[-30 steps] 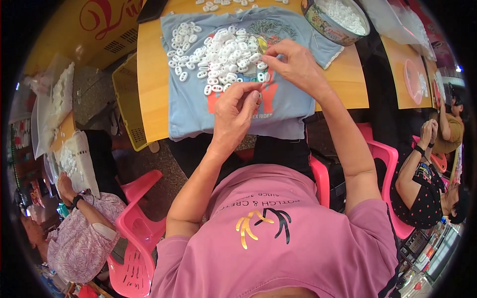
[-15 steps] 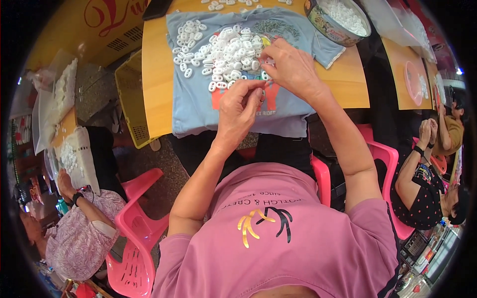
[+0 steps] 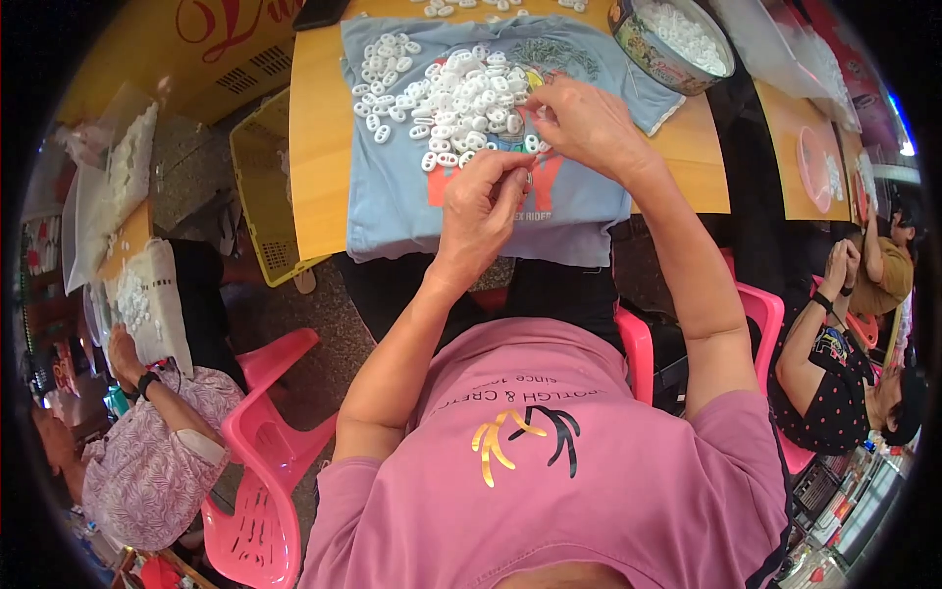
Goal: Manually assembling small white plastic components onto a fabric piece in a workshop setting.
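A heap of small white oval pieces with two holes each [image 3: 471, 98] lies on a light blue printed cloth [image 3: 392, 211] spread over the table. My left hand [image 3: 481, 201] is just in front of the heap, thumb and index finger pinched together; whatever is between the tips is too small to name. Close on its right, my right hand [image 3: 594, 128] is held over the cloth with curled fingers, and its fingertips hide what they may hold. One white oval piece [image 3: 533, 144] shows between the two hands. Behind the heap lies a tangle of thin dark green strands [image 3: 554, 57].
A round patterned tin [image 3: 638, 54] full of white pieces stands at the table's back right. More pieces lie along the far edge of the wooden table [image 3: 319, 147]. A yellow crate [image 3: 260, 196] and a pink chair [image 3: 260, 461] are on the left. Other people work at both sides.
The whole scene has shifted slightly in the picture. Both hands keep nearly the same pose beside the heap.
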`<move>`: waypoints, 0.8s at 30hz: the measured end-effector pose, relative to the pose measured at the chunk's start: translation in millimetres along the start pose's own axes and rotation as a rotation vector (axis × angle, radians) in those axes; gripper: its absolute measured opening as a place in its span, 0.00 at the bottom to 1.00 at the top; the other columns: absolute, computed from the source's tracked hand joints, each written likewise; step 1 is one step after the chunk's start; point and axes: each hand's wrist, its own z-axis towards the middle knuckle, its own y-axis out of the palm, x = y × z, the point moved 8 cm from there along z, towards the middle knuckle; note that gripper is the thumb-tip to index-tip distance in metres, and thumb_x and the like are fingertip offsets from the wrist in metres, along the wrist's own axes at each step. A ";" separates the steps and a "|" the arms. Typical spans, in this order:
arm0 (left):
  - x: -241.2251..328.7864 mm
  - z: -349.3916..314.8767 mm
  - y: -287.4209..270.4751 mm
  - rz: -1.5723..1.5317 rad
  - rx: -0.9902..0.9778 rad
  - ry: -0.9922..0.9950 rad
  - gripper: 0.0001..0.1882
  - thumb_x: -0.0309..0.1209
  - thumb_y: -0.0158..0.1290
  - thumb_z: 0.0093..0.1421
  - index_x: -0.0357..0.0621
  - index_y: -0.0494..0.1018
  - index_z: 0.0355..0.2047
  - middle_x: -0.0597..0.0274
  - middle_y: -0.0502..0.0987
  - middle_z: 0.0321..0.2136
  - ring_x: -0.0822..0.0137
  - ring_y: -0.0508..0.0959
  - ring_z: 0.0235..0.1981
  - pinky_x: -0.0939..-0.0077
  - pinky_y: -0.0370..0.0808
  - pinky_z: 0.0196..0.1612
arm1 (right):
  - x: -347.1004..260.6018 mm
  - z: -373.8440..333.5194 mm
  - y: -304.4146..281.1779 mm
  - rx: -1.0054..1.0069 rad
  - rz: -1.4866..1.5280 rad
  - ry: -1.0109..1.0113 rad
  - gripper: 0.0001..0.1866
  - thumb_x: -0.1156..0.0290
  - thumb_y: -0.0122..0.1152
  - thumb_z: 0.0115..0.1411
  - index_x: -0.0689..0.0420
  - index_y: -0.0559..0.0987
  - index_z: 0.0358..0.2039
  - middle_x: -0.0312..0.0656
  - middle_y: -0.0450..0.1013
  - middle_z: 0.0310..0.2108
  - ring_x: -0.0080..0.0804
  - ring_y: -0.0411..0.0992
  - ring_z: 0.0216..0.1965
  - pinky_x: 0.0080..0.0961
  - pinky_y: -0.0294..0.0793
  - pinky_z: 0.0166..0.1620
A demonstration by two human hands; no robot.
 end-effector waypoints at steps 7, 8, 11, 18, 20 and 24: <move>2.9 -1.9 -1.5 0.062 -0.023 0.037 0.07 0.18 0.50 0.61 0.35 0.76 0.38 0.62 0.74 0.28 0.76 0.74 0.25 0.82 0.72 0.28 | 2.8 -6.7 0.7 -0.040 0.087 0.037 0.12 0.65 0.57 0.55 0.56 0.80 0.37 0.47 0.77 0.30 0.47 0.75 0.37 0.39 0.73 0.40; 1.8 -2.3 0.0 0.096 -0.055 0.022 0.08 0.19 0.48 0.63 0.35 0.76 0.40 0.63 0.75 0.31 0.78 0.75 0.28 0.84 0.75 0.31 | 3.4 -7.1 1.4 -0.058 0.091 0.046 0.11 0.66 0.58 0.55 0.56 0.80 0.36 0.47 0.76 0.31 0.47 0.75 0.36 0.40 0.73 0.39; 4.4 -3.1 -0.3 0.105 -0.047 0.068 0.08 0.19 0.49 0.62 0.35 0.76 0.40 0.63 0.75 0.30 0.78 0.75 0.27 0.83 0.74 0.30 | 2.2 -8.8 0.0 -0.009 0.051 0.011 0.08 0.66 0.58 0.55 0.55 0.79 0.33 0.45 0.76 0.32 0.47 0.75 0.35 0.40 0.73 0.39; 12.6 -5.6 1.2 0.167 -0.013 0.216 0.08 0.17 0.50 0.60 0.35 0.76 0.39 0.61 0.75 0.28 0.76 0.74 0.24 0.82 0.71 0.27 | -3.8 -19.8 -0.2 0.218 -0.046 -0.080 0.08 0.63 0.61 0.56 0.53 0.79 0.30 0.41 0.74 0.33 0.45 0.75 0.34 0.39 0.75 0.35; 13.8 -6.3 1.2 0.178 -0.009 0.240 0.08 0.17 0.51 0.60 0.35 0.76 0.38 0.61 0.75 0.28 0.75 0.74 0.24 0.81 0.70 0.27 | -4.3 -22.6 2.6 0.266 -0.056 -0.114 0.09 0.62 0.60 0.57 0.53 0.78 0.32 0.41 0.73 0.34 0.46 0.75 0.33 0.40 0.75 0.34; 11.7 -6.9 2.1 0.183 -0.019 0.252 0.07 0.18 0.51 0.60 0.35 0.76 0.38 0.61 0.74 0.27 0.75 0.74 0.24 0.81 0.71 0.27 | 3.1 -23.9 8.2 0.261 -0.085 -0.111 0.09 0.62 0.59 0.58 0.54 0.77 0.34 0.42 0.73 0.34 0.47 0.75 0.33 0.42 0.75 0.34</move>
